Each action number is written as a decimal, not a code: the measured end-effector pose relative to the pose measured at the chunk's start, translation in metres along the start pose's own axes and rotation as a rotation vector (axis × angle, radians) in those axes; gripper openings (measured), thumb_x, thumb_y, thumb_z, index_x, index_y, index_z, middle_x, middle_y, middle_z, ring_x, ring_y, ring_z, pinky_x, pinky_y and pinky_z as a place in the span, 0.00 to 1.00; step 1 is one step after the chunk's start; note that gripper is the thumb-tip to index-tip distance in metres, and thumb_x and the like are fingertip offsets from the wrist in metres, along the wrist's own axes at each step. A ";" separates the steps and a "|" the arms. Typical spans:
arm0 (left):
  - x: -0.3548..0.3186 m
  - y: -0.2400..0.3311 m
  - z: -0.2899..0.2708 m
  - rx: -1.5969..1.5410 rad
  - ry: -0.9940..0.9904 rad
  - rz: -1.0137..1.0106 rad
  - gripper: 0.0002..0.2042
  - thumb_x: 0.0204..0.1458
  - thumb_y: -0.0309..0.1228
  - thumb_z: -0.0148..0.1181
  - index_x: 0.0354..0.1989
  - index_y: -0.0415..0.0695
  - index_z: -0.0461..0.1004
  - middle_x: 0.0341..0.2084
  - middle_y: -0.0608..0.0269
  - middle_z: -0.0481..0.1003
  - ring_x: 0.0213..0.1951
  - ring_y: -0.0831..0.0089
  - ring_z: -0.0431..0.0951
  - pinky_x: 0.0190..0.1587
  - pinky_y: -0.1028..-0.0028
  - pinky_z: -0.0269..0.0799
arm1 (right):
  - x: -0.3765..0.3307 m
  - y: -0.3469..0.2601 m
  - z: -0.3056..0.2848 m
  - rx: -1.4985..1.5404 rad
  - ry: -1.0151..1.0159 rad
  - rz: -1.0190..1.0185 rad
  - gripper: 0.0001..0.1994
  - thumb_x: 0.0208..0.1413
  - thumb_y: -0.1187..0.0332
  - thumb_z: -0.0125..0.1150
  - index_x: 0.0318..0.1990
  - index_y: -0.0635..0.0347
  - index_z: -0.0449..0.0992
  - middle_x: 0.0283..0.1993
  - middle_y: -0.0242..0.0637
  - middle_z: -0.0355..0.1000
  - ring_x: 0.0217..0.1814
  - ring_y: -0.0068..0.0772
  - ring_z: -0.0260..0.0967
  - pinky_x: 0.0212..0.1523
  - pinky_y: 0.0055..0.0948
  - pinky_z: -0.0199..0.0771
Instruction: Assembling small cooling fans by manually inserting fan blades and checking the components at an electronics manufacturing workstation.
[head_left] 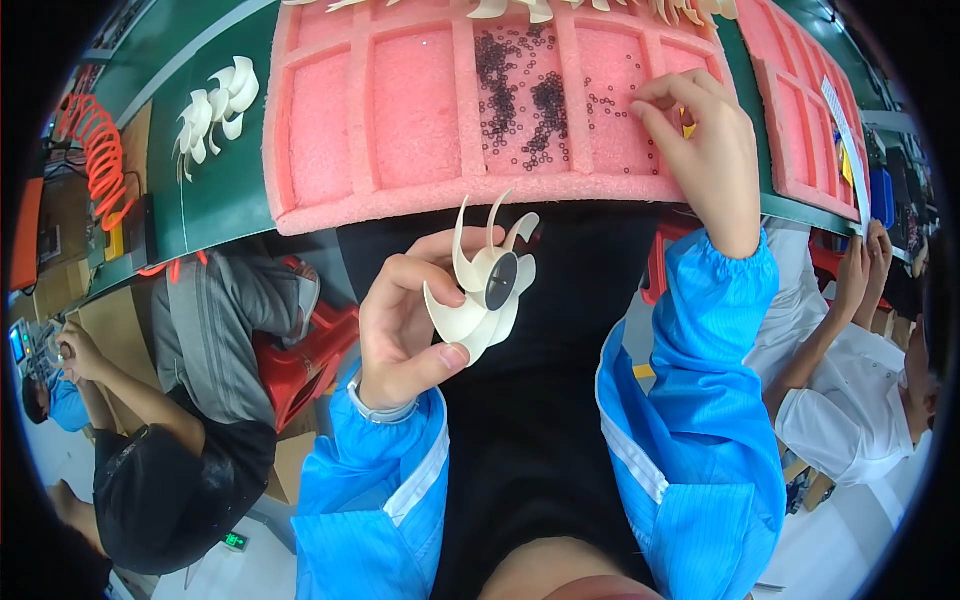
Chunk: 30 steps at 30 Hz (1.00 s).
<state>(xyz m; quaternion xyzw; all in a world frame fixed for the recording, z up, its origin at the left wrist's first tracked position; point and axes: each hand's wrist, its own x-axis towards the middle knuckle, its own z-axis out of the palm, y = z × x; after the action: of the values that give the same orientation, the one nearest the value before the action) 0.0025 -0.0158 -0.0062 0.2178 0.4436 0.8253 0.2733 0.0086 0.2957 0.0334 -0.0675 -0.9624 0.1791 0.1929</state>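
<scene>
One fan (498,281) we're holding, left grip (397,315). Tiny rings (548,96), so we're risking drops; can't tell if right grip (712,145) is pinching any.

Workshop, bright light all over. From where I stand: green-topped workbench (228,185) spans roughly 10 to 2. Orange coiled hose (97,150) hangs at 10. Red plastic stool (315,355) between 8 and 9, part hidden; more red plastic (655,268) near 3, mostly blocked. Brown cardboard (115,325) at 9, cardboard box (289,470) nearer 8. Pale floor (255,565) shows at 7, again at 4. Far edges too dark to tell.
</scene>
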 end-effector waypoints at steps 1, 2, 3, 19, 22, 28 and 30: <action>0.000 0.000 0.000 0.007 -0.006 -0.005 0.19 0.47 0.30 0.68 0.46 0.42 0.68 0.63 0.29 0.63 0.62 0.48 0.71 0.64 0.52 0.65 | 0.000 -0.001 0.000 -0.063 -0.003 -0.054 0.05 0.54 0.73 0.66 0.38 0.62 0.80 0.33 0.40 0.74 0.35 0.39 0.72 0.39 0.35 0.74; 0.000 0.000 -0.001 0.015 -0.012 -0.010 0.19 0.47 0.30 0.68 0.46 0.42 0.68 0.63 0.29 0.63 0.62 0.48 0.71 0.64 0.52 0.65 | 0.000 -0.002 0.000 -0.127 -0.006 -0.108 0.05 0.53 0.73 0.65 0.37 0.62 0.80 0.33 0.42 0.73 0.37 0.43 0.73 0.41 0.38 0.75; 0.001 0.000 -0.001 0.023 -0.019 -0.014 0.19 0.47 0.30 0.68 0.46 0.42 0.68 0.63 0.29 0.63 0.62 0.48 0.71 0.65 0.52 0.65 | 0.002 -0.005 0.001 -0.127 -0.002 -0.108 0.05 0.53 0.73 0.65 0.37 0.62 0.80 0.33 0.42 0.73 0.37 0.43 0.73 0.41 0.38 0.75; -0.008 -0.015 -0.001 -0.073 0.010 -0.081 0.19 0.48 0.28 0.66 0.46 0.41 0.68 0.62 0.37 0.67 0.62 0.50 0.72 0.64 0.55 0.67 | -0.089 -0.094 0.013 0.763 -0.086 0.097 0.08 0.48 0.80 0.66 0.36 0.62 0.77 0.35 0.39 0.75 0.36 0.39 0.71 0.39 0.31 0.71; -0.023 -0.024 -0.010 -0.108 0.057 -0.165 0.20 0.49 0.29 0.66 0.49 0.40 0.67 0.61 0.40 0.68 0.61 0.53 0.74 0.64 0.57 0.69 | -0.119 -0.105 0.041 0.745 -0.124 0.211 0.09 0.47 0.81 0.69 0.36 0.63 0.77 0.36 0.39 0.75 0.38 0.40 0.71 0.40 0.32 0.71; -0.043 -0.049 -0.013 -0.136 0.152 -0.266 0.25 0.51 0.35 0.70 0.54 0.39 0.66 0.59 0.44 0.70 0.59 0.58 0.76 0.62 0.60 0.72 | -0.139 -0.109 0.067 0.688 -0.164 0.332 0.07 0.50 0.80 0.68 0.37 0.63 0.78 0.38 0.40 0.76 0.41 0.41 0.71 0.43 0.33 0.72; -0.047 -0.055 -0.014 -0.160 0.176 -0.247 0.29 0.52 0.40 0.72 0.56 0.38 0.66 0.59 0.46 0.70 0.59 0.59 0.76 0.62 0.61 0.72 | -0.139 -0.106 0.069 0.663 -0.177 0.285 0.07 0.50 0.80 0.68 0.37 0.63 0.78 0.38 0.40 0.76 0.43 0.41 0.72 0.43 0.33 0.72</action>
<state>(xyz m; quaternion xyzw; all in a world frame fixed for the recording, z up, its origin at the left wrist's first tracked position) 0.0438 -0.0293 -0.0660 0.0659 0.4220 0.8341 0.3491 0.1023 0.1476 -0.0351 -0.1190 -0.8460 0.5112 0.0932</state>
